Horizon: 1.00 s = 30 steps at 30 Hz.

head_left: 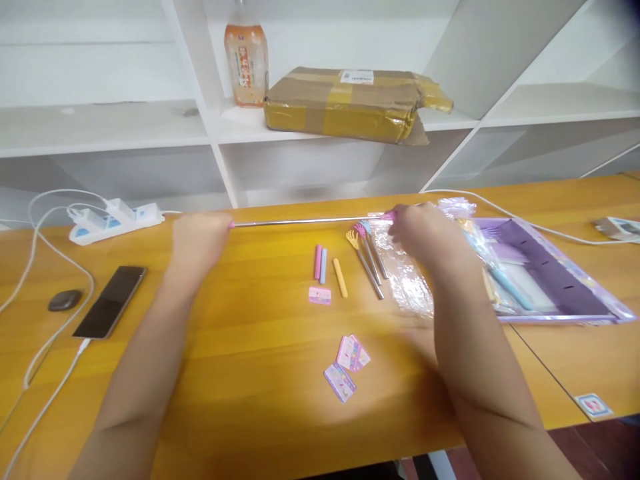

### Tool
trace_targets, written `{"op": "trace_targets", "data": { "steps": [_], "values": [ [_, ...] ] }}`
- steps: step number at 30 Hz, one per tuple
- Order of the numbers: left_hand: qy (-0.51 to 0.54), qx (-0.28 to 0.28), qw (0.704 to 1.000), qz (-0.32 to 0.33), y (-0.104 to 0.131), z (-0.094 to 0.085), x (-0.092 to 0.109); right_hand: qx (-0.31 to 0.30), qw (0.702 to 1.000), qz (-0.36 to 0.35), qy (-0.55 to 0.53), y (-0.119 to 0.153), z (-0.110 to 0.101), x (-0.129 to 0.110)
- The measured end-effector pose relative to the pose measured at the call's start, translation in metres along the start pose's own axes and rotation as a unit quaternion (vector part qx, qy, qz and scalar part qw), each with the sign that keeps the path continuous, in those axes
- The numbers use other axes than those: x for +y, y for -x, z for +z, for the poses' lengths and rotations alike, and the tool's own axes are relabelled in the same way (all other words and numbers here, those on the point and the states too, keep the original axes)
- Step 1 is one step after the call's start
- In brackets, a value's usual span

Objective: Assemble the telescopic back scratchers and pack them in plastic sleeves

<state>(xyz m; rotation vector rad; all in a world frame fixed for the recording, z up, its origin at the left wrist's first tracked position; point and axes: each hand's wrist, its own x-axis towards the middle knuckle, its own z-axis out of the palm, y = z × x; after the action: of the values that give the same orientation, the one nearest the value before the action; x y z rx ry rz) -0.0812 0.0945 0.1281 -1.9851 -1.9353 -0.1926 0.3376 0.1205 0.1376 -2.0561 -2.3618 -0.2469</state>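
Note:
My left hand [201,239] is closed on the pink end of a thin metal rod [305,221]. The rod runs level across to my right hand [423,230], whose fingers are wrapped round its other pink end. Below the rod lie three metal sticks with small hand-shaped heads, among them a yellow one [353,240]. To their left rest a pink tube [318,262], a blue tube [323,266] and a yellow tube [341,278]. A small pink card [320,295] is under the tubes. More printed cards [340,382] lie nearer the front.
Clear plastic wrap [407,280] lies beside a purple box [555,267] holding bagged items. At left are a phone [110,301], a dark oval object [65,300], cables and a power strip [117,223]. Behind, a shelf holds a bottle [247,63] and a taped carton [345,103].

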Motion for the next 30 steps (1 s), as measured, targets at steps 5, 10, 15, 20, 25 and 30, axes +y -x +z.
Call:
{"op": "trace_targets", "data": {
  "steps": [5, 10, 15, 20, 25, 30],
  "values": [
    [0.094, -0.028, 0.995, -0.011, 0.017, -0.007, 0.05, 0.048, 0.999, 0.006, 0.025, 0.008, 0.002, -0.053],
    [0.153, -0.073, 0.986, 0.006, 0.034, -0.012, 0.086, 0.035, 0.997, -0.052, -0.035, 0.025, -0.001, -0.108],
    [0.131, -0.11, 0.985, 0.013, 0.034, -0.009, 0.088, -0.002, 0.995, -0.087, -0.05, 0.032, 0.006, -0.135],
    [0.085, -0.173, 0.981, 0.03, 0.029, -0.012, 0.085, 0.154, 0.97, -0.183, -0.043, 0.027, 0.024, -0.133],
    [0.037, -0.192, 0.979, 0.052, 0.032, -0.019, 0.09, 0.184, 0.937, -0.293, -0.05, 0.022, 0.033, -0.133],
    [0.027, -0.187, 0.98, 0.067, 0.035, -0.018, 0.093, 0.19, 0.94, -0.278, -0.054, 0.019, 0.036, -0.133]
  ]
}}
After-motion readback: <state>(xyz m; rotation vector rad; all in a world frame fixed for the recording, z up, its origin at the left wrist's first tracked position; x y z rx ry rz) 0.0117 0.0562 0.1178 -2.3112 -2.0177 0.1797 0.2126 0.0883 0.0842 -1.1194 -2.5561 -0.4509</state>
